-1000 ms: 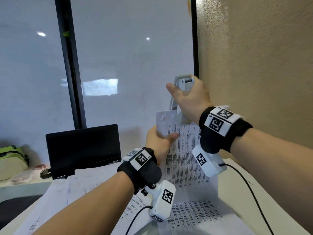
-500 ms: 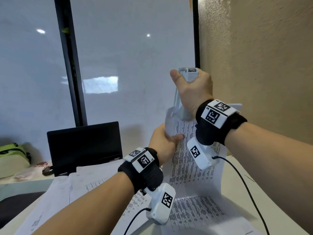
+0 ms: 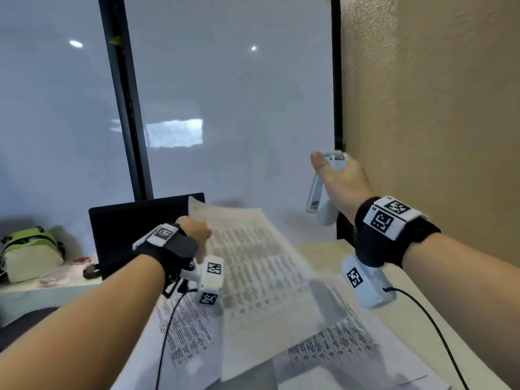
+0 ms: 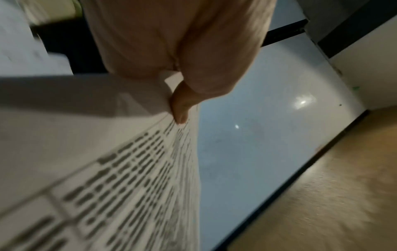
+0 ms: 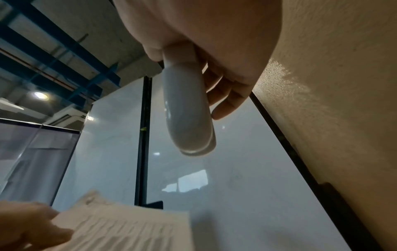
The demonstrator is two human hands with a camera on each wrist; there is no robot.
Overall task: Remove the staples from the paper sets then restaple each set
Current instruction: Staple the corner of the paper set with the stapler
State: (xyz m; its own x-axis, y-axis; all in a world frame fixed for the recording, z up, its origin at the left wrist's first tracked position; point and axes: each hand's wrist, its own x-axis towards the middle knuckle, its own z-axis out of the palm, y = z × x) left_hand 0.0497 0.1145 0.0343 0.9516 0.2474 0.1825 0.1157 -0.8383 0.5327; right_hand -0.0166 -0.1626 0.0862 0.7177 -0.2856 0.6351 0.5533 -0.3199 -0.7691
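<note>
The right hand [image 3: 342, 182] is wrapped around a white stapler [image 3: 318, 197], held upright in the air near the tan wall [image 3: 436, 108] and clear of the paper. The left hand [image 3: 194, 230] pinches a printed paper set [image 3: 253, 266] by its far left edge, holding it tilted above more printed sheets [image 3: 337, 344] on the tabletop [image 3: 318, 250].

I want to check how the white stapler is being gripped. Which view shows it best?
The head view: the stapler shows nearly whole, upright in the right hand, thumb at its top, apart from the paper set. The right wrist view shows only its rounded end below the curled fingers. The left wrist view misses it.
</note>
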